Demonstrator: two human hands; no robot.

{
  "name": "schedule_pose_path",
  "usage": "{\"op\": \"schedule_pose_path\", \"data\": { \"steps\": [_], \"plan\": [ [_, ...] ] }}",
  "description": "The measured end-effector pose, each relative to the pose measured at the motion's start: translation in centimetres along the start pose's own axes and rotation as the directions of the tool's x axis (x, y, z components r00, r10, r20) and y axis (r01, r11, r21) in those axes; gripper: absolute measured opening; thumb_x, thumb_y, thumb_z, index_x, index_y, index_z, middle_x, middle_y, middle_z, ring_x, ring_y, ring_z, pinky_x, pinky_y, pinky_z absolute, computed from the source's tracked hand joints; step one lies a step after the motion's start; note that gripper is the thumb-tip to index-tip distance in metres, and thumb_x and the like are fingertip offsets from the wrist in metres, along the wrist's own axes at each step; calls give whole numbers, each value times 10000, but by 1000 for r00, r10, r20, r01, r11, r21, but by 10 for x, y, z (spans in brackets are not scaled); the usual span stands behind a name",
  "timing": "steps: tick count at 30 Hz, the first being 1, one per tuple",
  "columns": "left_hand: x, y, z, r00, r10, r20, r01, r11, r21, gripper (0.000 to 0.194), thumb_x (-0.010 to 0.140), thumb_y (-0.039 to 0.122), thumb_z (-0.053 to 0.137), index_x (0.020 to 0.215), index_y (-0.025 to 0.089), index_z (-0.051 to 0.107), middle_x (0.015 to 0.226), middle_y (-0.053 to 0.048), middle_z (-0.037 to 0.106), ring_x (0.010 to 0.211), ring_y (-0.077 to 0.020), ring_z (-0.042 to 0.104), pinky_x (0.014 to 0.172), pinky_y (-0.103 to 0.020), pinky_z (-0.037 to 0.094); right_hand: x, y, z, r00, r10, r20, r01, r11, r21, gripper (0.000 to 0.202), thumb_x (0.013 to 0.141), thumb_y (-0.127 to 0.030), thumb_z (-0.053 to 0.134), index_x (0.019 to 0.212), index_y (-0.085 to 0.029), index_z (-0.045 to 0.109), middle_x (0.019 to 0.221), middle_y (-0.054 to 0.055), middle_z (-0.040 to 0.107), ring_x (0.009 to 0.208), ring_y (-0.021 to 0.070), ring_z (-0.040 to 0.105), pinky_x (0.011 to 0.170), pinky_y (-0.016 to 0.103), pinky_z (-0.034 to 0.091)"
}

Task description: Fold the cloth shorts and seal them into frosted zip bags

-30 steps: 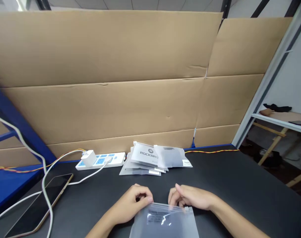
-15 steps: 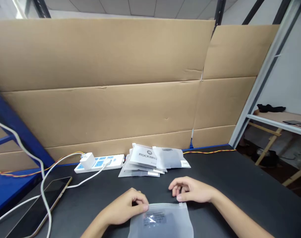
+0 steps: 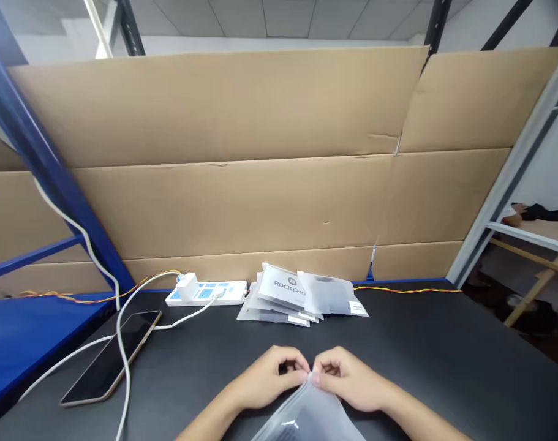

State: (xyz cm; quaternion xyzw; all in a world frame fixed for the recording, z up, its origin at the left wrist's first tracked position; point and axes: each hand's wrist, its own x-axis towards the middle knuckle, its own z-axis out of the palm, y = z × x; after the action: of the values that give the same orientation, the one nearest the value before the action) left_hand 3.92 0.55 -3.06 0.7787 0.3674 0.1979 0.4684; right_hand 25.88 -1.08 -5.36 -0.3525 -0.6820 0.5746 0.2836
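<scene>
A frosted translucent zip bag [image 3: 313, 413] with something dark inside lies at the bottom of the view, its upper corner raised and pinched. My left hand [image 3: 279, 375] closes thumb and fingers on that corner from the left. From the right, my right hand [image 3: 352, 380] pinches the same corner at the zip edge, its fingertips almost touching the left ones. The bag's lower part is cut off by the frame. Beyond my hands lies a pile of similar frosted bags [image 3: 283, 300], the top ones printed or labelled.
At the left, a phone [image 3: 111, 361] lies under a white cable [image 3: 124, 355]. A white power strip [image 3: 233, 293] with a plug stands by the cardboard wall [image 3: 260, 208]. A blue frame post [image 3: 60, 171] rises at the left, a grey post [image 3: 512, 165] at the right.
My right hand has moved left to the bag's corner and now pinches it beside my left hand. The bag's top edge has swung from level to slanted. The camera view has shifted left.
</scene>
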Motion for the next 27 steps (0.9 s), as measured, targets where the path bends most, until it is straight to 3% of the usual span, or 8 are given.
{"op": "schedule_pose_path", "data": {
  "steps": [5, 10, 15, 21, 24, 27],
  "plan": [
    [-1, 0, -1, 1000, -7, 23, 5, 994, 107, 185, 902, 324, 602, 896, 179, 718, 837, 1, 677, 784, -159, 560, 769, -250, 434, 0, -3, 0, 999, 10, -42, -11, 1000, -28, 315, 862, -401, 661, 666, -162, 600, 545, -70, 402, 511, 81, 374, 486, 205, 275],
    [-7, -9, -28, 995, -27, 99, 9, 984, 177, 72, 812, 215, 644, 801, 199, 713, 779, 32, 676, 771, -153, 569, 889, -276, 409, -1, 7, -25, 987, 19, -157, -14, 999, 32, 437, 867, -556, 626, 668, -178, 537, 561, -69, 419, 487, 77, 383, 468, 205, 296],
    [-17, -23, -58, 992, -69, 108, 46, 978, 204, 81, 793, 225, 639, 757, 195, 704, 718, 39, 649, 715, -141, 545, 828, -250, 422, -3, 23, -61, 957, 32, -289, -31, 999, 8, 473, 869, -642, 574, 706, -207, 481, 548, -99, 372, 418, 56, 341, 415, 189, 261],
    [-18, -30, -59, 997, -66, 40, 56, 978, 199, 201, 872, 374, 618, 850, 202, 720, 784, 20, 672, 759, -154, 571, 830, -253, 431, -19, 22, -84, 951, 71, -300, -94, 994, -62, 483, 872, -677, 541, 733, -223, 454, 585, -101, 362, 413, 66, 375, 413, 196, 335],
    [-17, -31, -54, 998, -61, 2, 59, 983, 176, 259, 909, 414, 569, 920, 197, 709, 779, 4, 672, 738, -162, 581, 694, -227, 440, -55, 24, -118, 943, 96, -317, -149, 978, -145, 480, 892, -656, 530, 712, -216, 457, 620, -87, 368, 467, 76, 397, 464, 208, 372],
    [-16, -33, -51, 998, -55, -33, 60, 984, 167, 272, 915, 420, 562, 892, 186, 699, 738, 6, 658, 695, -154, 570, 651, -220, 426, -103, 42, -178, 896, 135, -423, -260, 931, -254, 467, 913, -630, 499, 699, -215, 493, 598, -70, 411, 487, 96, 408, 502, 227, 389]
  ]
}}
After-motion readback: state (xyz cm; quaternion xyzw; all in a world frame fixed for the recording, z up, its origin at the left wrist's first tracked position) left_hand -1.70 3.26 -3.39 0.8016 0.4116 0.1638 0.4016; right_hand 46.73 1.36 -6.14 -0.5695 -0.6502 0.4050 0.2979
